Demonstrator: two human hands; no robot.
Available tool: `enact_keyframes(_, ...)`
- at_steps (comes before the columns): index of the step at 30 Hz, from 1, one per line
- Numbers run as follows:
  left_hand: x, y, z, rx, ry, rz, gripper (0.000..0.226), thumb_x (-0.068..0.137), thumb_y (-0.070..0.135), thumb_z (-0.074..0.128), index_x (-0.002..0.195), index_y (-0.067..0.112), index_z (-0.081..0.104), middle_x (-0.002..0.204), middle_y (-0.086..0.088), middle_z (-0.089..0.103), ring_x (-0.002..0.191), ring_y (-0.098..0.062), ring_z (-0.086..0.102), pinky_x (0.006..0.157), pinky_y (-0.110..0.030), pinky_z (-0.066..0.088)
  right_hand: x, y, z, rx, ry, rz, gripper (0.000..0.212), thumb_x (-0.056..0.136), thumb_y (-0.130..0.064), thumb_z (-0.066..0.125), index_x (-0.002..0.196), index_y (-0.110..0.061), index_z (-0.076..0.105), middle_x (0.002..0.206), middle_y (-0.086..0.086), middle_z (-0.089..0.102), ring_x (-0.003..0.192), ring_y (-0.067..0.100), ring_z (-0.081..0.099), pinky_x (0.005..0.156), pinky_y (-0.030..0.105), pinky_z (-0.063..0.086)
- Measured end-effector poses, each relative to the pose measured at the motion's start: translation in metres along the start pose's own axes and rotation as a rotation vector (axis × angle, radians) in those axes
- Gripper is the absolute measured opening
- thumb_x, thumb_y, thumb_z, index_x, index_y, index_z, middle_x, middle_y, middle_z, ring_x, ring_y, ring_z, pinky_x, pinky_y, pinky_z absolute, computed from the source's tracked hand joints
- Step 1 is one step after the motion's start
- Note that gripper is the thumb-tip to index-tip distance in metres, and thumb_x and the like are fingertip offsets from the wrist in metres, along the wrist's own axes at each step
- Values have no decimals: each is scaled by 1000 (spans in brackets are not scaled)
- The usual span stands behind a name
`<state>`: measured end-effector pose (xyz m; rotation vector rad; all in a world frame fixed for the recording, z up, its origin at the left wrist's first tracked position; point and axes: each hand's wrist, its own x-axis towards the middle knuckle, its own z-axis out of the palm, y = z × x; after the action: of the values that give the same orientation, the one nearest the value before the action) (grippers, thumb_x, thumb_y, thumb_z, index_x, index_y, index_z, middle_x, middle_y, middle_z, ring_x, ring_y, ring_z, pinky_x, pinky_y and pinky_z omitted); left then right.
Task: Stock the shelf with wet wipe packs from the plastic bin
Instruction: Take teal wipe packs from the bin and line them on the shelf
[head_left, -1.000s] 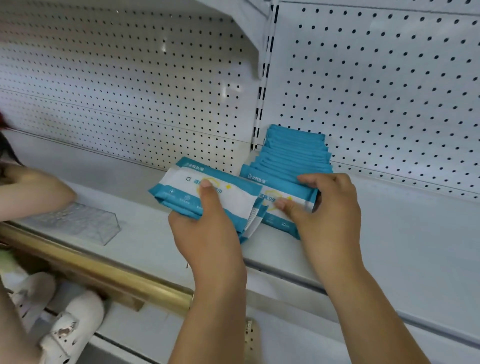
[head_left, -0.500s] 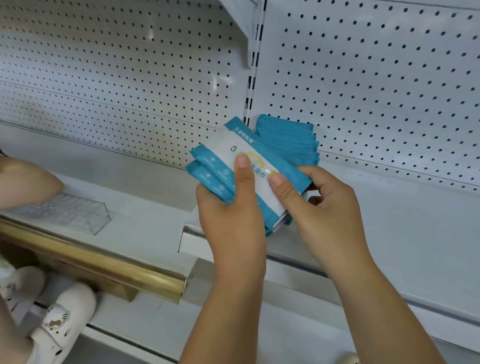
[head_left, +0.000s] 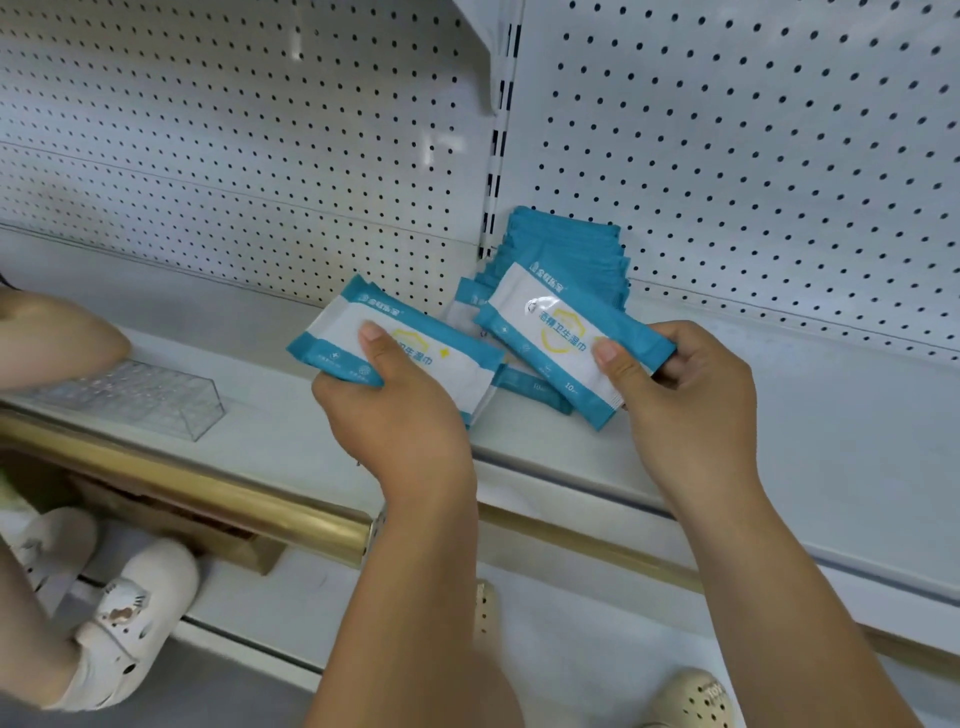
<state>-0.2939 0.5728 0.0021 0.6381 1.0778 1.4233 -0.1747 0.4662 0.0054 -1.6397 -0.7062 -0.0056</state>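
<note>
Left hand grips a wet wipe pack, right hand pinches another pack over the shelf, where a row of packs already stands at the back: stocking looks underway, these 2 not yet placed.

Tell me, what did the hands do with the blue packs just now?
A moment ago both hands held one bundle together. Now they have split it: the left hand has carried the bundle of packs to the left, and the right hand has pulled a single pack off to the right, pinching it. The row of packs at the back of the shelf and the clear divider stayed put.
</note>
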Motion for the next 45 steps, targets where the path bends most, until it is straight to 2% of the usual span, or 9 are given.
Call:
enact_keyframes(4, 7, 0, -3, -23, 13, -49, 27, 101, 42, 59, 115, 19, 56, 104, 8, 68, 87, -5, 70, 58, -16, 55, -1, 7, 3, -70, -34, -12, 14, 86, -24, 80, 82, -27, 67, 79, -7, 74, 66, 15, 65, 56, 15, 47)
enact_keyframes(7, 6, 0, -6, -28, -15, -75, 26, 100, 43, 62, 113, 21, 57, 105, 7, 70, 88, -7, 73, 59, -18, 56, -4, 7, 9, -93, -39, -28, 12, 84, -23, 82, 86, -23, 70, 76, -12, 72, 60, 1, 56, 56, 10, 43)
enact_keyframes(12, 5, -1, -6, -8, -43, -65, 28, 99, 44, 63, 111, 19, 57, 105, 5, 70, 88, -9, 73, 65, -23, 61, -3, 6, 20, -218, 43, -136, 20, 79, -32, 85, 80, -29, 65, 72, -12, 58, 65, 3, 50, 59, 8, 36)
enact_keyframes(20, 8, -2, -7, 32, -83, -53, 27, 100, 44, 61, 111, 20, 57, 105, 6, 70, 87, -8, 72, 59, -19, 55, -1, 9, 32, -310, 94, -150, 33, 75, -38, 87, 88, -22, 62, 84, -8, 57, 70, 1, 50, 61, 8, 37)
enact_keyframes(26, 20, 11, -1, 126, -332, -89, 33, 102, 46, 57, 113, 15, 62, 96, 3, 76, 80, -12, 76, 59, -25, 56, -4, 3, 24, -210, 18, 9, 46, 74, -40, 89, 100, -25, 54, 90, -18, 60, 75, -3, 58, 61, 3, 42)
enact_keyframes(30, 21, 18, 7, 159, -493, -119, 25, 104, 39, 57, 97, 16, 65, 72, 10, 76, 62, -6, 74, 49, -19, 54, -3, 4, 23, -268, -97, -7, 29, 77, -30, 88, 88, -28, 61, 77, -21, 62, 68, -15, 57, 57, 2, 40)
enact_keyframes(39, 19, 13, 12, 217, -538, -108, 26, 103, 38, 58, 94, 15, 66, 77, 6, 76, 57, -6, 72, 43, -17, 50, 5, 10, 15, -270, -59, 8, 26, 75, -27, 89, 83, -25, 64, 74, -17, 65, 64, -10, 58, 56, 7, 43)
enact_keyframes(43, 16, 10, 9, 193, -488, -92, 33, 102, 43, 58, 111, 12, 63, 95, 3, 77, 70, -8, 75, 49, -18, 53, 6, 10, 11, -260, -86, 35, 26, 78, -29, 87, 86, -28, 62, 80, -16, 66, 64, -9, 59, 57, 6, 44)
enact_keyframes(45, 10, 8, 7, 146, -458, -50, 34, 103, 44, 56, 116, 13, 60, 99, 3, 75, 74, -5, 74, 53, -18, 54, 4, 5, 11, -259, -3, 33, 22, 85, -37, 80, 94, -25, 64, 90, -13, 68, 69, -3, 60, 60, 5, 42)
